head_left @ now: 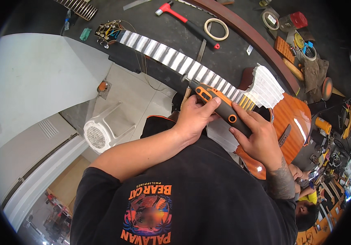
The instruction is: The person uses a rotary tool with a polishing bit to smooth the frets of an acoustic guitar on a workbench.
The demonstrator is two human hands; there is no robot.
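A grey and orange rotary tool (223,107) is held between my two hands, over the body end of a guitar neck. My left hand (196,116) grips it near the front, thumb along its side. My right hand (259,132) closes round its rear part. A small disc-like bit (184,77) sticks out at its tip, beside the neck's edge. Strips of white tape cover the guitar fretboard (171,57) between the frets. Loose strings hang from the headstock (108,32). White paper (267,85) lies over part of the glossy orange-brown guitar body (296,112).
On the dark workbench (151,22) lie a red and black hammer (183,20) and a tape roll (216,29). Clutter and an orange bottle (323,125) are on the right. A white stool (97,134) stands at left. Another person (306,208) sits at lower right.
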